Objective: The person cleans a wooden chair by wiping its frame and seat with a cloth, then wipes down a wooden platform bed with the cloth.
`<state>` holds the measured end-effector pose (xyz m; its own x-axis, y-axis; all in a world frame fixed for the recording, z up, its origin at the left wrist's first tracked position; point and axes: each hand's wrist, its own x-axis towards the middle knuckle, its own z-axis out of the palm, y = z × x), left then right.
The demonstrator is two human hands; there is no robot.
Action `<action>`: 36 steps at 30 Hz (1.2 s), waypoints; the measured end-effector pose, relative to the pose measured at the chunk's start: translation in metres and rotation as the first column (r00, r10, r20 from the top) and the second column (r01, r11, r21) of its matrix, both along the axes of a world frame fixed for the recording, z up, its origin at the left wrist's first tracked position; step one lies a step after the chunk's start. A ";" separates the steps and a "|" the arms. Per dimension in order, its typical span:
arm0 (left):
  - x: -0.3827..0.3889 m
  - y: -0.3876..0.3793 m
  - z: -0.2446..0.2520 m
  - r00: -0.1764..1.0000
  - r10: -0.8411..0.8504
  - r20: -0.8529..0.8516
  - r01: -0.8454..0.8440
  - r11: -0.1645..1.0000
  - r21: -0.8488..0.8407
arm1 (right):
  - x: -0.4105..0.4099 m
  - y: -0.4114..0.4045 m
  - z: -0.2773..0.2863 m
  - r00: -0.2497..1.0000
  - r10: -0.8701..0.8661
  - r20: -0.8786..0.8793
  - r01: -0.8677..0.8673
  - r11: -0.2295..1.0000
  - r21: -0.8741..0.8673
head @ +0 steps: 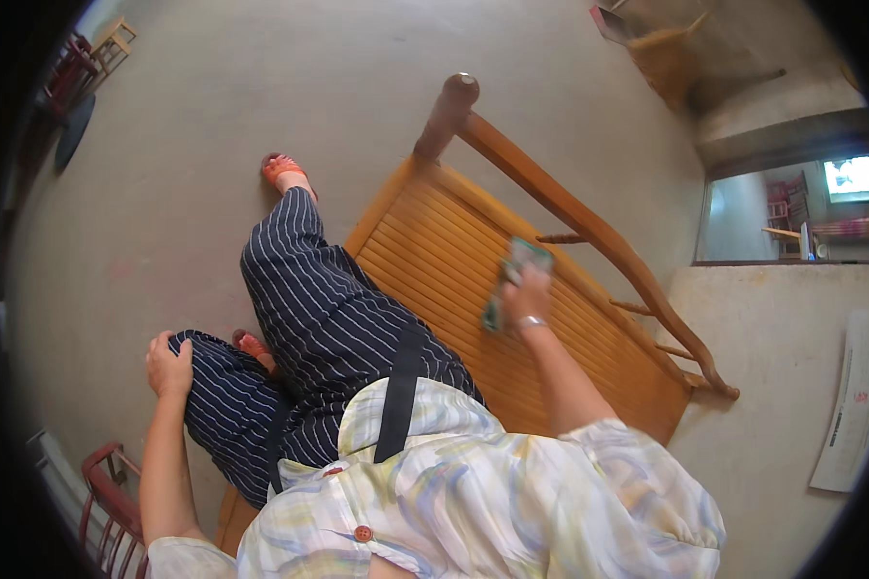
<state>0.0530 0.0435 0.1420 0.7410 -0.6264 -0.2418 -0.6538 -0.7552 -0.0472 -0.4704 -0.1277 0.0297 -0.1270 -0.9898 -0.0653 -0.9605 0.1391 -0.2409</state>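
Observation:
My right hand, slightly blurred, presses a green-and-white cloth onto the slatted seat of a wooden bench. The cloth lies bunched under my fingers and shows on both sides of the hand. Alongside it runs the bench's curved armrest, joined to the seat by short spindles and rising to a thick rounded post. My left hand rests on my knee in striped trousers, with nothing in it and the thumb apart from the fingers. I am seated on the bench.
A red wooden chair stands at the lower left. Toward the upper left are a small wooden stool and dark red furniture. A framed mirror or opening and a printed sheet are on the right wall.

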 end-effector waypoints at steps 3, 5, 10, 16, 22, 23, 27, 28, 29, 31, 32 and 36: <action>-0.006 -0.004 0.003 0.998 0.053 0.026 -0.054 0.998 0.043 | 0.108 -0.064 0.015 0.991 0.085 0.099 -0.092 0.993 0.074; -0.008 -0.002 0.003 0.999 0.032 -0.017 -0.033 0.998 -0.047 | 0.158 -0.087 0.023 0.964 0.226 0.138 -0.229 0.973 0.010; -0.010 0.000 0.004 0.998 0.059 -0.003 -0.059 0.998 -0.016 | 0.181 -0.081 0.016 0.921 0.359 0.153 -0.370 0.928 0.046; 0.015 0.016 -0.011 0.999 0.022 -0.043 -0.024 0.998 -0.065 | 0.020 0.070 0.030 0.774 0.600 0.202 -0.616 0.788 0.018; 0.030 0.011 -0.015 0.996 -0.079 -0.051 0.078 0.996 -0.037 | -0.173 0.203 0.003 0.927 0.014 -0.376 0.034 0.992 0.120; 0.030 0.009 -0.014 0.994 -0.098 -0.055 0.097 0.995 -0.023 | -0.202 0.202 0.008 0.861 -0.348 -0.371 0.458 0.847 0.270; 0.036 0.010 -0.022 0.987 -0.145 -0.070 0.145 0.989 -0.011 | -0.259 0.194 0.012 0.361 -0.874 -0.326 0.898 0.232 0.374; 0.041 0.014 -0.026 0.986 -0.146 -0.076 0.146 0.989 -0.002 | -0.272 0.182 0.000 0.419 -0.844 -0.335 0.879 0.285 0.383; 0.045 0.019 -0.029 0.985 -0.150 -0.079 0.151 0.989 0.001 | -0.282 0.168 -0.008 0.477 -0.809 -0.343 0.855 0.338 0.393; 0.048 0.022 -0.023 0.994 -0.091 -0.053 0.093 0.995 0.030 | -0.214 0.109 0.020 0.523 -0.814 -0.250 0.852 0.503 0.145; 0.041 0.015 -0.025 0.992 -0.104 -0.070 0.103 0.995 -0.008 | -0.221 0.100 0.015 0.670 -0.671 -0.317 0.727 0.679 0.101; 0.054 0.023 -0.035 0.993 -0.114 -0.022 0.114 0.993 0.013 | -0.138 0.076 0.008 0.969 -0.151 -0.195 0.149 0.989 -0.028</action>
